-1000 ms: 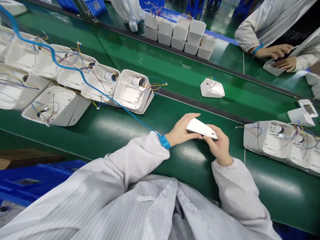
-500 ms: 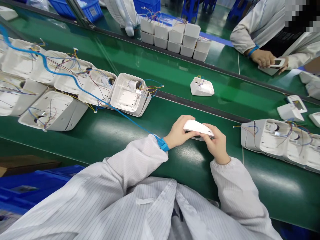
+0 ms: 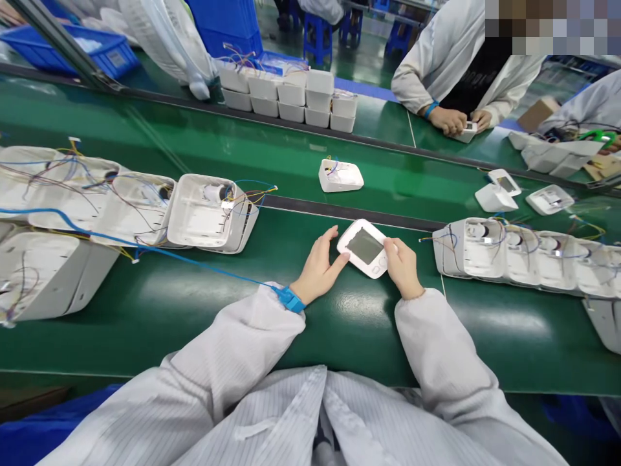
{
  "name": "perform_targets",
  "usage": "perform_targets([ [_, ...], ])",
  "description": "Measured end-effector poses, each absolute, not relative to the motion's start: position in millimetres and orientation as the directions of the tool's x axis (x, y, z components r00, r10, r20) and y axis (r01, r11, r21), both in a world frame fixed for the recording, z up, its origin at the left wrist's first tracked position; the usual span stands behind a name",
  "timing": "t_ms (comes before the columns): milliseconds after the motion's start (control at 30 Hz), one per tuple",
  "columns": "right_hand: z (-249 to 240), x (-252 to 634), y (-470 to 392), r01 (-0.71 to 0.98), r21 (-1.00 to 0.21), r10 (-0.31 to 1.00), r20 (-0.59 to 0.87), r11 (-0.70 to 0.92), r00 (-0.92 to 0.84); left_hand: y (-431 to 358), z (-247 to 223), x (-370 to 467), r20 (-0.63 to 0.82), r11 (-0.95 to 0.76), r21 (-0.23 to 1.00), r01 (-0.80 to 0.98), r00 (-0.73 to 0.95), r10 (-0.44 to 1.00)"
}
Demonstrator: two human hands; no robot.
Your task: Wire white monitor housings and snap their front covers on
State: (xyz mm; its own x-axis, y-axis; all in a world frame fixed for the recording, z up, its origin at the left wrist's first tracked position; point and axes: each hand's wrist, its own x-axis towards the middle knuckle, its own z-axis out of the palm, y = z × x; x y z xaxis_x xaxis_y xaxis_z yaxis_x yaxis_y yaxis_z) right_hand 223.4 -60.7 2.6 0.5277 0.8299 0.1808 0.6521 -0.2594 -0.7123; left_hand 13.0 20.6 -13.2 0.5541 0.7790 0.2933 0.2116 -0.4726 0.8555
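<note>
A white blood pressure monitor point(image 3: 356, 226) with a grey screen and buttons faces up, tilted, in front of me over the green bench. My right hand point(image 3: 403, 270) grips its right edge, thumb and fingers closed on the rim. At the other side, my left hand point(image 3: 316, 270) has its fingers spread, with the thumb tip at or just beside the monitor's lower left edge; contact is hard to tell. A blue wrist strap point(image 3: 290, 299) with a cord circles the left wrist.
White open housings point(image 3: 201, 213) with wires and small motors line the left, and more housings point(image 3: 478, 249) the right. A single housing point(image 3: 341, 176) lies on the green belt ahead. Across it, a co-worker's hands point(image 3: 449, 121) hold a similar device. Stacked housings point(image 3: 291, 103) stand behind.
The monitor has turned from edge-on to screen up. My left hand has loosened and its fingers have spread, while the right still holds on. The camera view has shifted right.
</note>
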Motion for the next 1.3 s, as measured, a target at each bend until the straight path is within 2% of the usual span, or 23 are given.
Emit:
perform_targets([
  [67,-4.1,232.0,-52.9,0.444,-0.851,0.755,0.091,-0.279,0.649,19.7,-10.7,12.6,0.296,-0.505,0.829,0.239,0.579,0.759],
  [133,-8.8,239.7,-44.5,0.211,-0.957,0.688,0.018,-0.197,0.725,18.4,-6.7,11.9,0.293,-0.539,0.802,0.257,0.616,0.731],
  [200,-11.6,245.6,-38.1,0.044,-0.997,0.646,-0.011,-0.070,0.763,17.3,-3.3,11.6,0.291,-0.570,0.776,0.270,0.649,0.703],
  [267,-13.8,248.7,-35.1,0.009,-0.999,0.615,0.036,0.047,0.788,16.9,-1.6,11.8,0.288,-0.590,0.757,0.281,0.667,0.687],
  [333,-16.5,248.6,-35.4,0.076,-0.994,0.620,0.112,0.084,0.776,17.2,-1.6,12.4,0.286,-0.605,0.740,0.294,0.676,0.679],
  [400,-19.0,245.5,-37.2,0.244,-0.970,0.695,0.189,0.020,0.693,17.8,-2.4,13.2,0.289,-0.622,0.722,0.302,0.686,0.668],
  [500,-20.2,237.9,-39.0,0.517,-0.852,0.821,0.238,-0.081,0.520,17.9,-3.0,13.7,0.301,-0.658,0.688,0.305,0.706,0.641],
  [567,-18.8,233.4,-38.4,0.588,-0.805,0.851,0.251,-0.081,0.461,16.2,-2.9,13.6,0.302,-0.677,0.668,0.309,0.719,0.626],
  [733,-14.9,231.0,-34.4,0.633,-0.770,0.876,0.247,-0.083,0.415,17.9,-1.3,19.1,0.288,-0.711,0.622,0.329,0.747,0.598],
  [833,-14.9,233.2,-32.9,0.642,-0.762,0.884,0.246,-0.077,0.398,45.5,2.6,31.3,0.277,-0.720,0.578,0.383,0.738,0.615],
  [967,-16.4,235.4,-32.3,0.641,-0.764,0.886,0.246,-0.072,0.393,119.9,11.3,46.5,0.230,-0.567,0.536,0.626,0.538,0.811],
  [1067,-18.1,235.8,-32.0,0.641,-0.764,0.887,0.247,-0.069,0.389,170.0,12.2,50.7,0.182,-0.334,0.569,0.751,0.282,0.942],
  [1167,-19.8,236.0,-31.6,0.642,-0.763,0.888,0.246,-0.070,0.389,191.5,5.1,48.9,0.173,-0.258,0.614,0.746,0.191,0.966],
  [1300,-20.5,236.4,-31.2,0.645,-0.760,0.887,0.244,-0.076,0.392,183.7,-4.9,39.7,0.236,-0.317,0.683,0.658,0.211,0.949],
])
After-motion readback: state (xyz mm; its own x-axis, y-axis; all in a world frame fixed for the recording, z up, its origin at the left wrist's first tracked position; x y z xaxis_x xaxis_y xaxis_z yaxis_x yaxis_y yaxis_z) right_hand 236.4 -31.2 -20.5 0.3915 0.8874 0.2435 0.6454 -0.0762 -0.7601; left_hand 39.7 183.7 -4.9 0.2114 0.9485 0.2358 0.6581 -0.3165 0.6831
